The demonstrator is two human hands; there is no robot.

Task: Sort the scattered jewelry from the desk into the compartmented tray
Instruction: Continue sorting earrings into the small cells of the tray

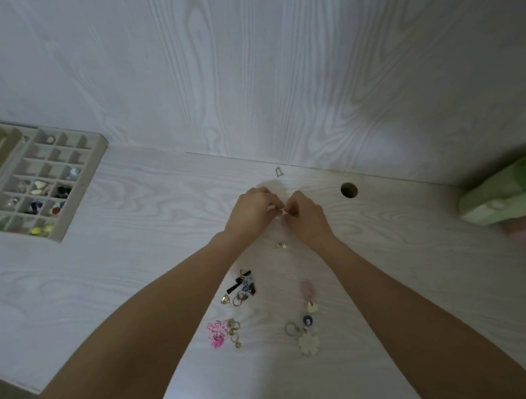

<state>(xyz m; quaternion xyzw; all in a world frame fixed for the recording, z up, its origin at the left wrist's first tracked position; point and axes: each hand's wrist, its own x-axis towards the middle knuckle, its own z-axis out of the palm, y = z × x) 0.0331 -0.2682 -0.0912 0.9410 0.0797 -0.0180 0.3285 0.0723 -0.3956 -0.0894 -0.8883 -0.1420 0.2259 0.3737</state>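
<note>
Fingertips (280, 210) of left hand (250, 214) and right hand (304, 219) pinch something tiny, perhaps an earring, at centre frame; compartmented tray (74, 196) upper left, green box (509, 197) right, scattered jewelry (241, 288) below.

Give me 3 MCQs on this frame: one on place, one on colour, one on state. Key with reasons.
1. Where does the compartmented tray sit on the desk?
A. far left
B. far right
C. at the near edge, between the arms

2. What colour is the flower charm nearest the left forearm?
A. green
B. pink
C. black

3. What are the left hand and the right hand doing?
A. lying flat on the desk
B. reaching into the tray
C. meeting fingertip to fingertip, pinching a small pale item

Key: 1 A, the tray is at the picture's left edge. 2 B, the charm is bright pink. 3 C, the fingers are curled together above the desk, well away from the tray.
</note>
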